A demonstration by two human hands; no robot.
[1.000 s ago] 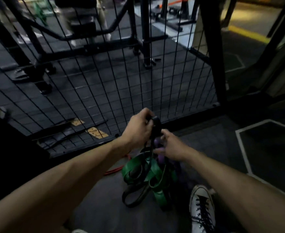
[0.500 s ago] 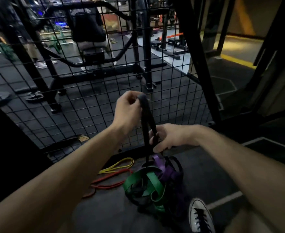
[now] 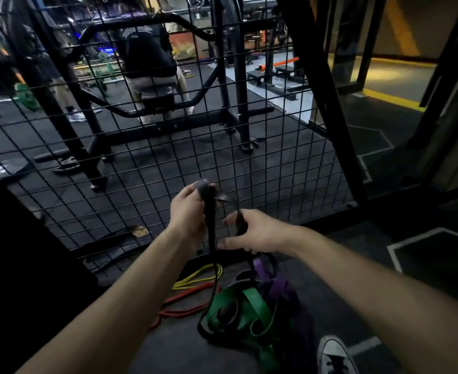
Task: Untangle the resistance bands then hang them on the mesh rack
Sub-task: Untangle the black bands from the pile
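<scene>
Left hand point(image 3: 188, 211), right hand point(image 3: 252, 232): both raised, gripping black band point(image 3: 210, 225); mesh rack point(image 3: 276, 163) behind; dark gym floor point(image 3: 168, 344).

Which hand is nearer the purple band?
Right. The right hand grips the black band just above the purple band; the left hand holds it higher, further left.

Both hands raised, left point(image 3: 188, 211) and right point(image 3: 252, 233), fingers curled.
</scene>
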